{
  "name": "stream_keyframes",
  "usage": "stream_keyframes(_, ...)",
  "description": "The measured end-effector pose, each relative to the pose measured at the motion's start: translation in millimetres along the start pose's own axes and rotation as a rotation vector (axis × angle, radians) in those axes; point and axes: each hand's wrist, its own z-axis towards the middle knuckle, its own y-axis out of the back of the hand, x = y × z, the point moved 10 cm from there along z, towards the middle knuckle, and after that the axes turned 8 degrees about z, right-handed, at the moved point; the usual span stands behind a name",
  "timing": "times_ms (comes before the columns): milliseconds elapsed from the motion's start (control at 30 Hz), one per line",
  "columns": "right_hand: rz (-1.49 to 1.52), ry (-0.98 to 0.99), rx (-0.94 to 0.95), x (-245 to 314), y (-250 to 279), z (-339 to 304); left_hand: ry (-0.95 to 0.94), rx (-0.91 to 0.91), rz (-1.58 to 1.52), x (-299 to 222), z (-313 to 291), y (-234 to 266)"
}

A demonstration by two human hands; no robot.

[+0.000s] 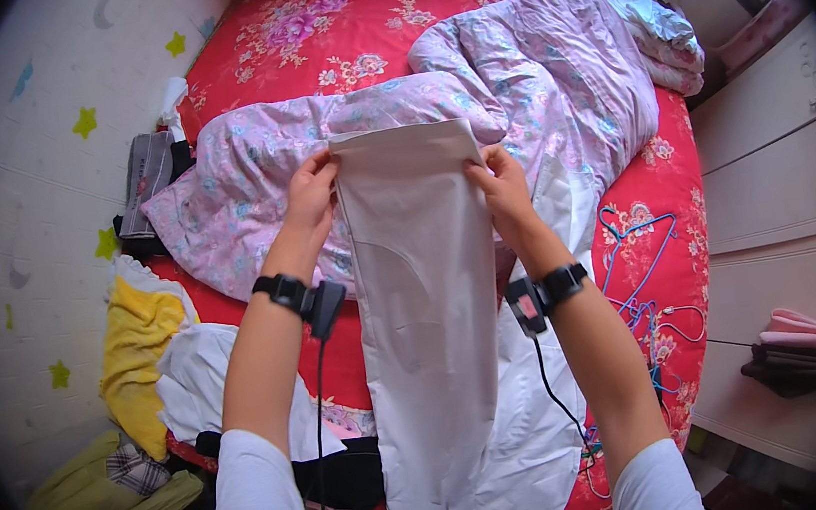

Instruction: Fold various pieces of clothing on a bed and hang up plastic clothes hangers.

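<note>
A pair of white trousers point(421, 284), as far as its shape shows, hangs in a long flat panel between my hands. My left hand point(310, 194) pinches the far left corner of the cloth. At the opposite corner, my right hand point(502, 184) grips the edge between thumb and fingers. The far edge is stretched straight between them. More of the same white cloth spreads to the right of the panel and down to the near edge of the bed. A curved seam shows on the upper half of the panel.
A crumpled pink flowered quilt point(247, 163) lies across the red bed sheet point(294, 46). Several hangers point(643, 263) lie at the right. Yellow point(140, 336) and white clothes point(196, 380) are heaped on the left, above an olive garment point(103, 496). A pale cabinet point(772, 183) stands right.
</note>
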Motion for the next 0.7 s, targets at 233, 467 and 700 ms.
stream_keyframes(233, -0.556, 0.207, -0.329, -12, 118, -37, -0.210, -0.249, 0.965, 81, -28, 0)
stream_keyframes(467, -0.677, -0.252, -0.709, -115, 338, -155, -0.132, 0.305, 0.637, 54, -90, -181)
stream_keyframes(700, -0.180, -0.400, -0.717, -177, 372, -131, 0.064, 0.342, 0.869, 135, -62, -296)
